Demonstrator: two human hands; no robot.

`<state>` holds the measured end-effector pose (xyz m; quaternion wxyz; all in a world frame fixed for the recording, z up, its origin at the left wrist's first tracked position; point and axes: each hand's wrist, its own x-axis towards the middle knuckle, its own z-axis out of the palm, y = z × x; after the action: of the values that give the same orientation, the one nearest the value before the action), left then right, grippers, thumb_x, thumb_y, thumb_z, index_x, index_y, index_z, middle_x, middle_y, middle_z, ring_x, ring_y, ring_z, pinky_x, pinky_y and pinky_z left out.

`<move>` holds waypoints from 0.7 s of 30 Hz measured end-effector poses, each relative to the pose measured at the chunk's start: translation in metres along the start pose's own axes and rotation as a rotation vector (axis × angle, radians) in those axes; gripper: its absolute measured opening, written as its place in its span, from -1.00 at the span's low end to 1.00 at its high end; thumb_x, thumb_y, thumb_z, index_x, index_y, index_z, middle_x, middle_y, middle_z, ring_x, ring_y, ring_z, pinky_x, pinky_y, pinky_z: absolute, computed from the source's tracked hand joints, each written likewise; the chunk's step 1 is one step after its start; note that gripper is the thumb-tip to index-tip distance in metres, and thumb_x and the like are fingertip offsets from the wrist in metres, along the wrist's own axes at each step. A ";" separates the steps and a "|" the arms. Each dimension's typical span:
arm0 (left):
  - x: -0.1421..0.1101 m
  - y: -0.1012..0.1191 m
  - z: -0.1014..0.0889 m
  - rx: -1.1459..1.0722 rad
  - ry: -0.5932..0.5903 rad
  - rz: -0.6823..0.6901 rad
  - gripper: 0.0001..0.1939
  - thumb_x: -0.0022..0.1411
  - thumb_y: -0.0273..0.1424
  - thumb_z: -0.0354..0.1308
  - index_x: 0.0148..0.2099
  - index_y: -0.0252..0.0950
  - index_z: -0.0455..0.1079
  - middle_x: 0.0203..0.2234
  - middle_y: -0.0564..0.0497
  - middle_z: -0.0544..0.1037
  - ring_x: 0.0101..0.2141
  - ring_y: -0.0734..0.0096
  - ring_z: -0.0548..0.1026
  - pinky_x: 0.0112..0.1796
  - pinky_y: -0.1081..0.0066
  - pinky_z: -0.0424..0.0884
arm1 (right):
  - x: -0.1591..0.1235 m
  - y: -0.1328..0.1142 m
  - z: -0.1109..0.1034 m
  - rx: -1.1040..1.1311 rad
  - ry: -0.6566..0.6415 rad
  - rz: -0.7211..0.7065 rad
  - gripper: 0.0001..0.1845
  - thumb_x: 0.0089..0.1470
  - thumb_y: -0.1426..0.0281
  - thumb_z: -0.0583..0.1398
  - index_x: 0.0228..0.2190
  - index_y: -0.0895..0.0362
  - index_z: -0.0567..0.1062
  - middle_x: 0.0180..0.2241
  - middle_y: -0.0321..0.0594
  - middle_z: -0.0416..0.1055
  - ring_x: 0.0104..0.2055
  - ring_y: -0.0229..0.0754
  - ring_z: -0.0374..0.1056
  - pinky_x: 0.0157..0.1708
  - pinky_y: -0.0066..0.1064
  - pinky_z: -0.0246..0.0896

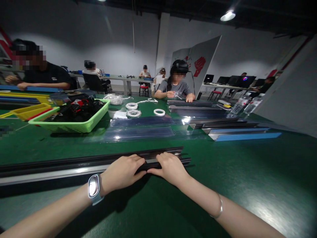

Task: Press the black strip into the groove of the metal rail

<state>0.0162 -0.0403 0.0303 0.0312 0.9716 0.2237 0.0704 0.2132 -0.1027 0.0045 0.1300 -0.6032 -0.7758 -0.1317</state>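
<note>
A long black and silver metal rail (74, 163) lies across the green table (247, 172) in front of me, running off to the left. My left hand (122, 172), with a watch on its wrist, is curled over the rail near its right end. My right hand (170, 167) is closed on the same rail right beside it, the fingertips of both hands almost meeting. A bracelet sits on my right wrist.
A green basket (74, 125) of dark parts stands at the back left, beside yellow trays (29, 110). Tape rolls (159, 112), clear sleeves (141, 132) and stacked rails (232, 129) lie further back. A person (177, 86) sits opposite; others work at the left and far tables.
</note>
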 end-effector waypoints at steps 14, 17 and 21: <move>0.000 0.000 0.000 -0.001 -0.021 -0.004 -0.77 0.29 -0.24 -0.08 -0.13 -0.24 0.30 -0.28 -0.01 0.47 -0.23 0.28 0.44 -0.23 0.32 0.36 | 0.000 0.000 0.002 -0.043 0.022 0.000 -0.52 -0.05 -0.03 0.16 -0.47 0.18 0.41 -0.46 -0.15 0.43 -0.35 -0.09 0.34 -0.34 -0.34 0.17; 0.000 0.000 0.000 -0.003 -0.022 -0.004 -0.76 0.29 -0.24 -0.08 -0.12 -0.24 0.30 -0.28 -0.01 0.47 -0.23 0.28 0.44 -0.22 0.32 0.36 | -0.001 0.000 0.002 -0.044 0.029 -0.008 -0.51 -0.05 -0.03 0.16 -0.46 0.18 0.41 -0.47 -0.14 0.43 -0.35 -0.09 0.34 -0.34 -0.35 0.17; 0.000 0.000 0.000 -0.006 -0.018 -0.004 -0.76 0.29 -0.24 -0.07 -0.12 -0.25 0.30 -0.28 -0.02 0.47 -0.22 0.28 0.43 -0.20 0.33 0.36 | 0.000 0.001 0.001 -0.023 0.005 -0.001 -0.51 -0.04 -0.04 0.15 -0.47 0.18 0.41 -0.46 -0.13 0.44 -0.36 -0.10 0.34 -0.35 -0.35 0.18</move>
<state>0.0162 -0.0405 0.0303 0.0363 0.9716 0.2253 0.0624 0.2138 -0.1022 0.0041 0.1250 -0.6040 -0.7742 -0.1419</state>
